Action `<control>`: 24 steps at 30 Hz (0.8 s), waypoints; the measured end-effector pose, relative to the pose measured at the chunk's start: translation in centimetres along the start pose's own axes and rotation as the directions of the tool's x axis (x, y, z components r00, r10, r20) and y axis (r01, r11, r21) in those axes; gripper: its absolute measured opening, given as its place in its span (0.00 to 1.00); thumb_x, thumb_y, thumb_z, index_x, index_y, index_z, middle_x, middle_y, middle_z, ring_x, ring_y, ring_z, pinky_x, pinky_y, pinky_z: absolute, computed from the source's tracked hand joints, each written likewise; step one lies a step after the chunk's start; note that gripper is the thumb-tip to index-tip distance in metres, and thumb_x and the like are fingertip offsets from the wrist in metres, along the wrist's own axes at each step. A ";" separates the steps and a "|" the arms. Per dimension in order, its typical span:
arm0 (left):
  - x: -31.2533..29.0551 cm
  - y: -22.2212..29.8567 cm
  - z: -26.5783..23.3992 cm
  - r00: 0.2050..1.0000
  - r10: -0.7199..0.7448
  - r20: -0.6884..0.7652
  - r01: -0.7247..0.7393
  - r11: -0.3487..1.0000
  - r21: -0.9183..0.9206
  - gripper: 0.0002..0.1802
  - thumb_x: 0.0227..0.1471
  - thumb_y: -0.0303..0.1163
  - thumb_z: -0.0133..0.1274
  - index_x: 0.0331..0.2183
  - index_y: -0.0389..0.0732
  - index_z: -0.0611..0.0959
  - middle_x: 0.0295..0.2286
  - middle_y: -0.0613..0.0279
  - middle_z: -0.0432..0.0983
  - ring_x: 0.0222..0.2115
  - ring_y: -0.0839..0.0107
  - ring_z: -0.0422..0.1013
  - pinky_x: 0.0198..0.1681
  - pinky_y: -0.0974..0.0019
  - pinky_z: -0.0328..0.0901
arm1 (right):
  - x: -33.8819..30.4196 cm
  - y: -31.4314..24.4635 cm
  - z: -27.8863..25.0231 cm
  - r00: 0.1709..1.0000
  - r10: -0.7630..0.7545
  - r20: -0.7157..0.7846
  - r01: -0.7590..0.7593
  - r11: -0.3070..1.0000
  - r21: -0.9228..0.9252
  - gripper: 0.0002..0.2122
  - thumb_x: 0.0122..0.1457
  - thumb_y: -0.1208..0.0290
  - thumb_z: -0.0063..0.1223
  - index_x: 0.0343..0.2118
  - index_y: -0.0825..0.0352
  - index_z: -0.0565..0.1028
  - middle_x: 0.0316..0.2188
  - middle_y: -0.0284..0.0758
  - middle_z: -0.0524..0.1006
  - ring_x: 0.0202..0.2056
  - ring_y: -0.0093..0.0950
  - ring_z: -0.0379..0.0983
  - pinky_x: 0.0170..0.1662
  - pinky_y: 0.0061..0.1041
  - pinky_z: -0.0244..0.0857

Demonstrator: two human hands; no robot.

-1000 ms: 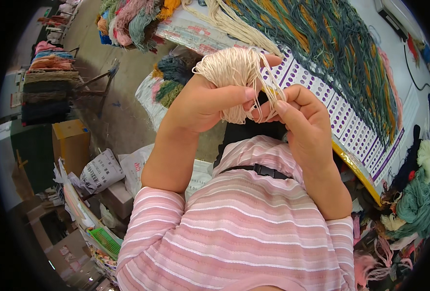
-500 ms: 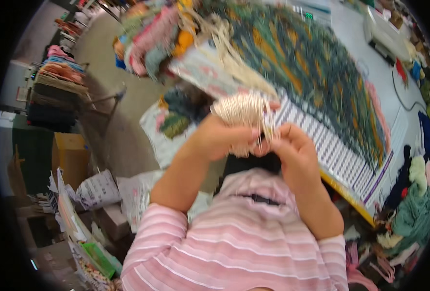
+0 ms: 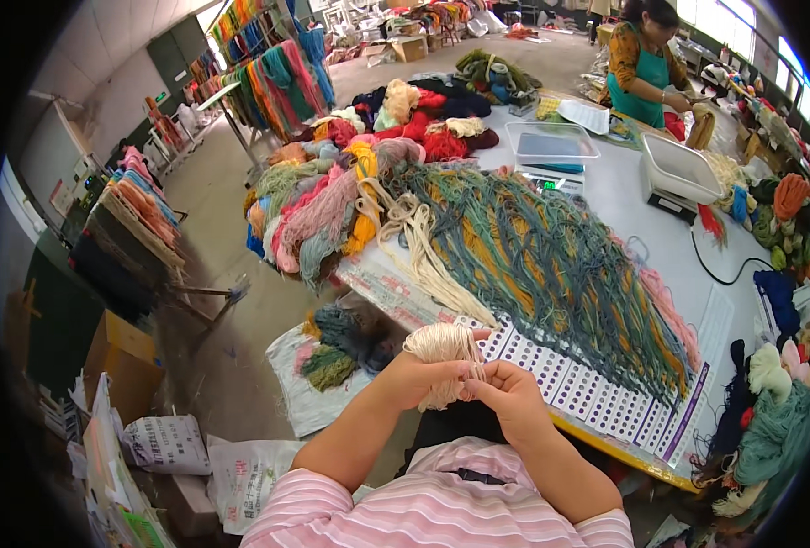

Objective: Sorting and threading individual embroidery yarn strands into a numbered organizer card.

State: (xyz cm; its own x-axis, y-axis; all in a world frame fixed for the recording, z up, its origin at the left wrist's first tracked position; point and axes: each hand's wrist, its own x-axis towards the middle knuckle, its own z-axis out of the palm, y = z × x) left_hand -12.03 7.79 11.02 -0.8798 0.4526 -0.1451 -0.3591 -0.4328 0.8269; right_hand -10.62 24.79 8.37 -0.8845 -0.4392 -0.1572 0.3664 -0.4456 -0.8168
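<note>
1. Low in the frame's centre, the left hand (image 3: 420, 379) clasps a cream yarn bundle (image 3: 441, 352).
2. The right hand (image 3: 513, 399) pinches its strands, touching the left.
3. Above them, green and orange yarn (image 3: 551, 265) spreads across the white worktop (image 3: 624, 196).
4. At upper right, another person (image 3: 647, 64) stands by a scale (image 3: 551, 151).

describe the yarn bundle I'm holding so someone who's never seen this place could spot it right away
Start at the long white table heaped with teal and mustard strands. At its near edge, the left hand and right hand meet on a small cream yarn skein. It is the only bundle held up off the table, and plain cream.
</note>
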 end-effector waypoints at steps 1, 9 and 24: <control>0.0 0.0 0.0 1.000 0.011 -0.004 -0.011 1.000 0.004 0.31 0.48 0.24 0.51 0.54 0.31 0.62 0.34 0.58 0.72 0.29 0.73 0.71 0.34 0.70 0.67 | 0.0 0.1 0.0 1.000 -0.010 0.002 0.010 1.000 -0.011 0.05 0.52 0.79 0.53 0.31 0.72 0.72 0.27 0.35 0.76 0.30 0.21 0.72 0.37 0.19 0.65; 0.1 -0.7 -1.0 0.996 0.076 -0.056 -0.079 0.996 -0.046 0.31 0.48 0.25 0.50 0.54 0.31 0.61 0.39 0.51 0.73 0.42 0.61 0.70 0.46 0.60 0.64 | -0.9 -2.7 -0.1 0.831 -0.553 0.069 0.443 0.579 -0.685 0.09 0.50 0.80 0.53 0.35 0.72 0.74 0.33 0.37 0.75 0.38 0.27 0.70 0.44 0.25 0.62; 0.0 -0.5 -1.3 0.994 0.073 -0.076 -0.083 0.988 -0.131 0.30 0.49 0.25 0.49 0.54 0.33 0.62 0.39 0.48 0.74 0.42 0.59 0.70 0.47 0.59 0.64 | -9.3 -14.3 2.4 0.210 -0.648 0.732 0.664 0.644 0.380 0.13 0.58 0.69 0.49 0.46 0.61 0.71 0.41 0.34 0.76 0.45 0.32 0.70 0.50 0.34 0.60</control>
State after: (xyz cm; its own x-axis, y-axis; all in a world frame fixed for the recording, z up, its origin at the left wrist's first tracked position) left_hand -12.28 6.97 9.89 -0.9249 0.3591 -0.1252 -0.3228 -0.5670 0.7578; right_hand -6.95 33.35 22.80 -0.2118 -0.3747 0.9026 -0.2417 -0.8748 -0.4199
